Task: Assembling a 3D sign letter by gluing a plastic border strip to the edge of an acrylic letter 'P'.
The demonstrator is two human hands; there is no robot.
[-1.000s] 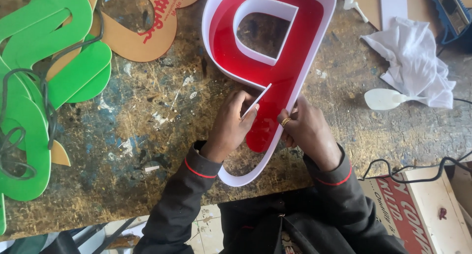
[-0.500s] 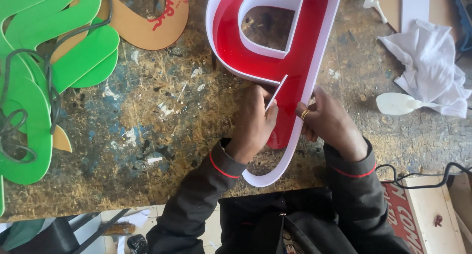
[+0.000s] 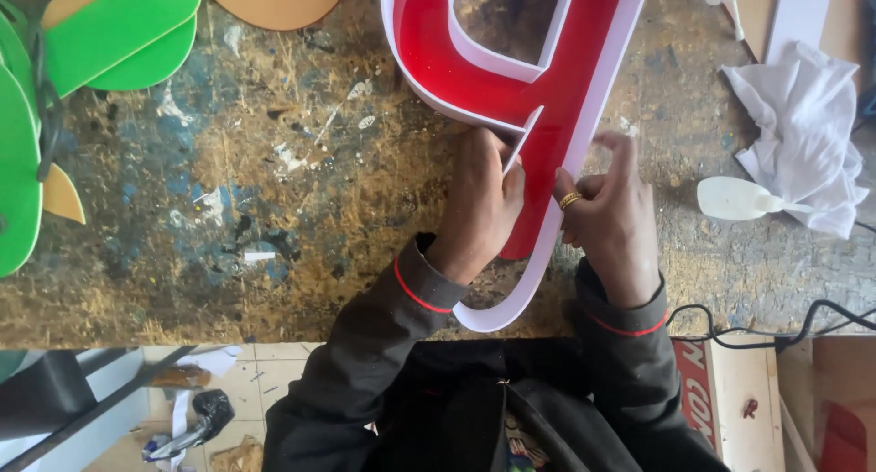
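My left hand (image 3: 479, 207) pinches the thin white rim strip of the glossy red letter (image 3: 557, 116) at centre frame, my right hand (image 3: 607, 216) pressing its smooth outer edge on the scuffed, paint-flecked bench (image 3: 274, 207).

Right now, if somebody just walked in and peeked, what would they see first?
The big red letter shape with a white rim in the top middle, lying on the paint-spattered workbench. Both hands press on its lower stem: the left hand at an inner white edge, the right hand, wearing a gold ring, on the outer rim. Bright green cut-out shapes fill the top left corner, and a crumpled white cloth lies on the right.
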